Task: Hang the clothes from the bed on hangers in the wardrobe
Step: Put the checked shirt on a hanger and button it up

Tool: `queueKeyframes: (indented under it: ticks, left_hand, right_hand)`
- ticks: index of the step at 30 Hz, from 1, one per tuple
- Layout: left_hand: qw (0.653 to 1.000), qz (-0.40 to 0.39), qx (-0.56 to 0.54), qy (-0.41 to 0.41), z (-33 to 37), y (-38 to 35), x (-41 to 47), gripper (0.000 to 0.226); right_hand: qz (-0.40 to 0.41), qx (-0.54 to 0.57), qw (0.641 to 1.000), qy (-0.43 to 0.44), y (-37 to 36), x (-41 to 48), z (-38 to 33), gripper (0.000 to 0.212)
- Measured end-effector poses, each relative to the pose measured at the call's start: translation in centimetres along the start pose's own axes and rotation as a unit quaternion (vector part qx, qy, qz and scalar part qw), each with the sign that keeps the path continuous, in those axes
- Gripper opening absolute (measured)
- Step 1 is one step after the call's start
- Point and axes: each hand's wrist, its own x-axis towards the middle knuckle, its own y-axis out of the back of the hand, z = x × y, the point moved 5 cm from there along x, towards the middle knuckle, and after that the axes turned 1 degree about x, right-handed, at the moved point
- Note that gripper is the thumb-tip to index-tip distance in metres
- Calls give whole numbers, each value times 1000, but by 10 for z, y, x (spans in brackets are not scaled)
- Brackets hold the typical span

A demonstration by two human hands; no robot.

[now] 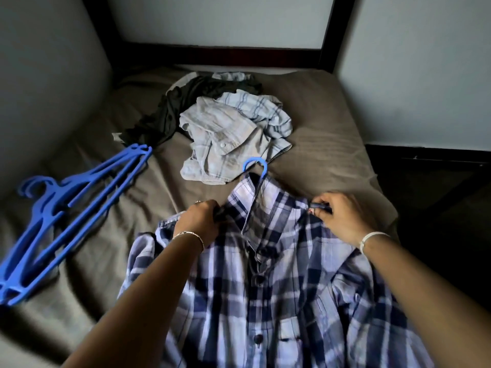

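Hands hold one garment at its two shoulders. The left hand (200, 221) has its fingers curled down into the cloth of the plaid shirt (265, 288) and grips a bunch of it just beside the collar. The right hand (342, 217) pinches the opposite shoulder between thumb and bent fingertips. A small dark blue piece shows in that pinch, and I cannot tell whether it is cloth or the tip of the hanger.

The plaid shirt lies front up on the bed (318, 128). Its collar sits between the two grips, and its body spreads back from them toward the person, under both forearms. The placket hangs open at the neck, and lower buttons run down the middle.

A blue hanger (256, 167) is inside the shirt. Only its hook shows, poking out of the collar just beyond the hands and about midway between them. The rest of it is hidden under the fabric.

Beyond the hook, farther from the grips, a light checked shirt (231, 139) lies crumpled, its near edge close to the hook. A dark garment (170, 112) is heaped behind it and to its left.

Well to the left of the left hand, apart from the plaid shirt, the spare hangers (61, 221) lie stacked flat on the sheet, also blue, with their hooks pointing away from the grips.

A thin bracelet (190, 235) circles the left wrist, and a white band (372, 239) circles the right.
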Motion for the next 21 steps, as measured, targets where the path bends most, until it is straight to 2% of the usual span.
queueKeyframes:
  ticks: [5, 11, 16, 21]
  left_hand:
    - [995, 97, -4, -13, 32, 52, 35, 24]
    - [982, 186, -15, -31, 68, 98, 93, 24]
    - [980, 189, -67, -21, 88, 111, 132, 38]
    - [986, 148, -73, -37, 85, 95, 159, 44]
  right_hand:
    - [56, 34, 998, 22, 39, 46, -16, 5]
    - [152, -112, 981, 38, 89, 104, -35, 12]
    - [207, -114, 972, -15, 97, 149, -41, 20]
    - [202, -146, 968, -44, 77, 170, -41, 29]
